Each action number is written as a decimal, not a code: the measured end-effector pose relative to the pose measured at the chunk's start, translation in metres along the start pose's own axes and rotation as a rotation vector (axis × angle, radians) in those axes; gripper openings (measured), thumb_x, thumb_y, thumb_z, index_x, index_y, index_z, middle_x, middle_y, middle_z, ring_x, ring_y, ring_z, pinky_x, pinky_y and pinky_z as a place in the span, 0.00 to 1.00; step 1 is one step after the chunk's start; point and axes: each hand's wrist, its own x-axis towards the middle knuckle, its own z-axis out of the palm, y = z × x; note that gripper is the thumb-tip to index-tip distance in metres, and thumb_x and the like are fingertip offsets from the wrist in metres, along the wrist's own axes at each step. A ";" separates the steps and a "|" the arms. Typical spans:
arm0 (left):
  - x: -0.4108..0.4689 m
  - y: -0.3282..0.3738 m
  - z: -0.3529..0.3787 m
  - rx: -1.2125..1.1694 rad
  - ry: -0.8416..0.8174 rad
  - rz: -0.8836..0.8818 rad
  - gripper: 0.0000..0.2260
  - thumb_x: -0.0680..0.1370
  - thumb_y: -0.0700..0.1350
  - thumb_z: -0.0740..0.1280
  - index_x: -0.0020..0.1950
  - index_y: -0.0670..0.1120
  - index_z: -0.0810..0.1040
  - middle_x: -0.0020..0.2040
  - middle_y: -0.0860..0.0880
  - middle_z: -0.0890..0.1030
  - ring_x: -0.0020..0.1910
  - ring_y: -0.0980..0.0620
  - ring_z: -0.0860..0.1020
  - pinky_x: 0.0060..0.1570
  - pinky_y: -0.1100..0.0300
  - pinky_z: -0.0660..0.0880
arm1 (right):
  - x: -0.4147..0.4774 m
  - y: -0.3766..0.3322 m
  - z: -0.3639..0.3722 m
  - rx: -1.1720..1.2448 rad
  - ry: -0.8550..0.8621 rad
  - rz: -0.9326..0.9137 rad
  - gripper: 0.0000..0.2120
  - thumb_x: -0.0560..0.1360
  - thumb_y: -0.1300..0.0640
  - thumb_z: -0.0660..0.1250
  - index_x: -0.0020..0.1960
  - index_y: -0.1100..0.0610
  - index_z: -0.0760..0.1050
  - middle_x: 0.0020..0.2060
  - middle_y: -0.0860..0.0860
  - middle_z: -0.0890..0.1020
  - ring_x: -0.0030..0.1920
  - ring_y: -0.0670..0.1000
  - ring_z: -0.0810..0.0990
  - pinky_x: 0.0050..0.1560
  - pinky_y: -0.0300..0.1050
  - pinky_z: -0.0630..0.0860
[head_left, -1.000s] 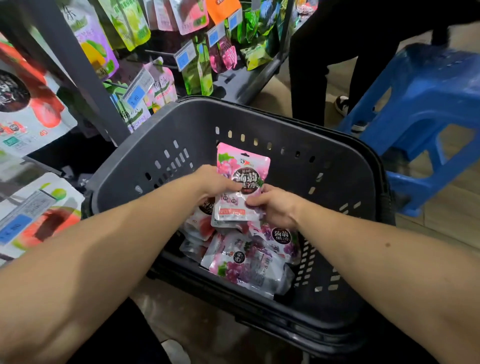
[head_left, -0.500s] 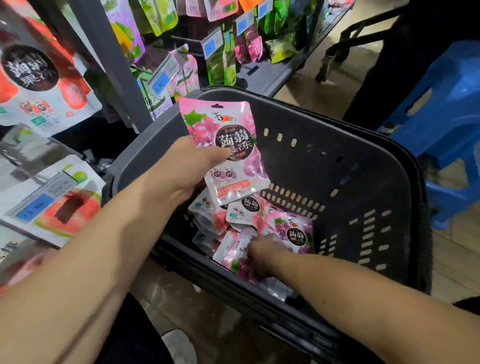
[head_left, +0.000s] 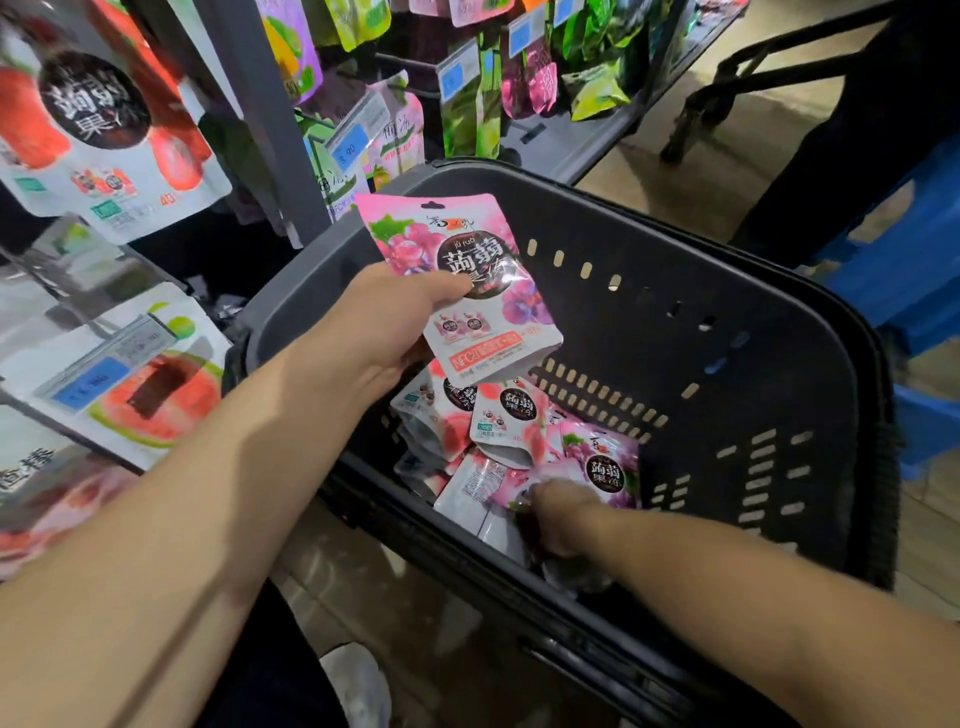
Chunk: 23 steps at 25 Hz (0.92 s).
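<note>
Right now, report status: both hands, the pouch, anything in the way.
Left hand grips pink grape pouch, held above the basket. Right hand down among pouches in basket, grip blurred. Grey shelf post close beside held pouch.

The held-up pouch (head_left: 467, 280) is pink, with purple grapes, a green leaf and a black circle with white letters. The basket (head_left: 727, 291) is dark grey with rows of little slots. The near pouches (head_left: 511, 415) in it are pink, white and purple. The stool (head_left: 914, 291) on the far right is blue. On the left, a white pack (head_left: 150, 395) shows a red and green watermelon slice.
</note>
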 end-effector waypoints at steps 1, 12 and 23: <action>0.001 -0.001 -0.001 0.007 0.006 0.000 0.03 0.79 0.37 0.71 0.51 0.42 0.83 0.44 0.45 0.88 0.44 0.46 0.88 0.50 0.50 0.84 | -0.003 0.005 -0.010 0.056 -0.033 -0.015 0.15 0.78 0.57 0.69 0.63 0.57 0.77 0.58 0.57 0.81 0.60 0.58 0.81 0.58 0.50 0.80; 0.009 -0.003 -0.012 -0.065 0.107 0.044 0.04 0.80 0.43 0.72 0.53 0.44 0.84 0.47 0.44 0.88 0.46 0.43 0.87 0.53 0.41 0.83 | -0.071 0.071 -0.163 1.249 0.200 0.082 0.10 0.55 0.69 0.64 0.36 0.63 0.72 0.37 0.62 0.72 0.35 0.59 0.75 0.34 0.51 0.70; -0.012 -0.003 0.005 -0.106 -0.025 -0.050 0.17 0.80 0.59 0.69 0.48 0.45 0.86 0.47 0.42 0.88 0.46 0.39 0.87 0.55 0.41 0.81 | -0.107 0.021 -0.226 1.867 0.204 -0.224 0.17 0.78 0.69 0.59 0.65 0.67 0.74 0.60 0.65 0.82 0.61 0.65 0.82 0.66 0.63 0.77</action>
